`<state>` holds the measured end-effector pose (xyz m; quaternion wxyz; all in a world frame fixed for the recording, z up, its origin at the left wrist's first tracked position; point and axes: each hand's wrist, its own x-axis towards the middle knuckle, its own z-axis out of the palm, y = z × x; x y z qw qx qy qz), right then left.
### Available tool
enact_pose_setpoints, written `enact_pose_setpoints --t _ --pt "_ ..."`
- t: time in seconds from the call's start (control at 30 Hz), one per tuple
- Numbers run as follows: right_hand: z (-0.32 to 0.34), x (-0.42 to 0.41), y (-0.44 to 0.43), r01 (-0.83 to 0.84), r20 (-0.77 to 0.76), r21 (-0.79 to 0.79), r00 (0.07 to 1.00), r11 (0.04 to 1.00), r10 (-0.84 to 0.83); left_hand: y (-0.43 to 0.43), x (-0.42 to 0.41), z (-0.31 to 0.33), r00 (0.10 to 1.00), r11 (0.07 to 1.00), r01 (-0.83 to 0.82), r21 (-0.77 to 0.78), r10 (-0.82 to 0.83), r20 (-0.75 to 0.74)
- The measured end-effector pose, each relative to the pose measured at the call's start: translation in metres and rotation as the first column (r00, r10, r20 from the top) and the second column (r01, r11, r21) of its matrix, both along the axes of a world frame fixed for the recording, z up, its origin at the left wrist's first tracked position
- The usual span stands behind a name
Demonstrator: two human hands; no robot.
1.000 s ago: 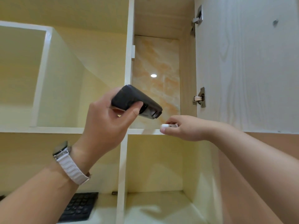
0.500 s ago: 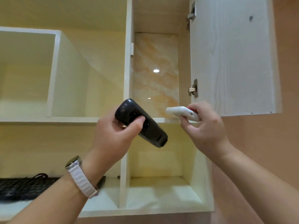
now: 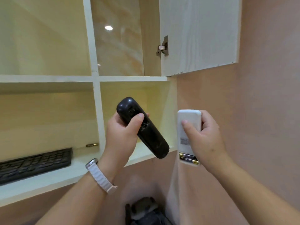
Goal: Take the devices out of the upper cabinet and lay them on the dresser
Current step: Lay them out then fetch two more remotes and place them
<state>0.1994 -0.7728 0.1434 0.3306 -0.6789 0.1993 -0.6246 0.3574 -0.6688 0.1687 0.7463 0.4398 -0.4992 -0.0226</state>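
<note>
Both hands have come down & out of the upper cabinet (image 3: 120, 46) since 0.5 s ago; view has tipped lower too, so the lower shelf now fills the left side. My left hand (image 3: 121, 135) is wrapped round the black remote (image 3: 142, 127), thumb pressed across its back, top end pointing up-left, bottom end slanting down-right. My right hand (image 3: 204, 137) is closed on the white remote (image 3: 188, 135), held roughly upright, thumb on its back.

Risks, as I judge them: the white remote's battery cover is off, 2 batteries (image 3: 188, 158) showing at the bottom end, which points down. A jolt or hard set-down could shake them loose. Black remote is gripped near its top half only, long end hanging free, so it could swing or slip if I loosen up. The 2 remotes are near each other w/o touching; a knock is possible while lowering. Cabinet door (image 3: 199, 34) hangs open above right, could catch my head when I straighten.

Containers: the open upper compartment shows nothing inside from here. Lower left compartment holds a black keyboard (image 3: 35, 163) & a small metal item (image 3: 92, 145) near the divider, can't tell what. Lower right compartment looks bare. Dresser not in view; something dark & blurry sits at bottom centre.
</note>
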Motion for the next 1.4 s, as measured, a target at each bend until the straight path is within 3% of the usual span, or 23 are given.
enact_pose_setpoints --t 0.17,0.33,0.5,0.73,1.03,1.27,1.4 --pt "-0.045 -0.004 0.036 0.146 -0.08 0.098 0.987 0.984 -0.139 0.002 0.003 -0.057 0.979 0.978 0.173 0.117 -0.157 -0.129" --pt "-0.097 -0.02 0.083 0.29 -0.199 0.2 0.947 0.936 -0.251 0.012 -0.01 -0.124 0.906 0.889 0.393 0.233 -0.332 -0.263" --pt "-0.142 -0.048 0.133 0.449 -0.334 0.285 0.875 0.847 -0.351 0.029 -0.034 -0.171 0.804 0.733 0.589 0.34 -0.493 -0.332" --pt "-0.183 -0.104 0.201 0.606 -0.376 0.377 0.791 0.7 -0.483 0.056 -0.095 -0.199 0.651 0.534 0.759 0.373 -0.624 -0.431" --pt "-0.212 -0.2 0.311 0.724 -0.315 0.462 0.674 0.512 -0.668 0.137 -0.205 -0.223 0.487 0.299 0.854 0.425 -0.748 -0.451" --pt "-0.224 -0.296 0.458 0.806 -0.319 0.488 0.521 0.333 -0.792 0.246 -0.327 -0.232 0.302 0.054 0.876 0.479 -0.836 -0.459" --pt "-0.231 -0.341 0.547 0.837 -0.31 0.512 0.39 0.193 -0.867 0.317 -0.388 -0.236 0.201 -0.066 0.859 0.508 -0.869 -0.452"
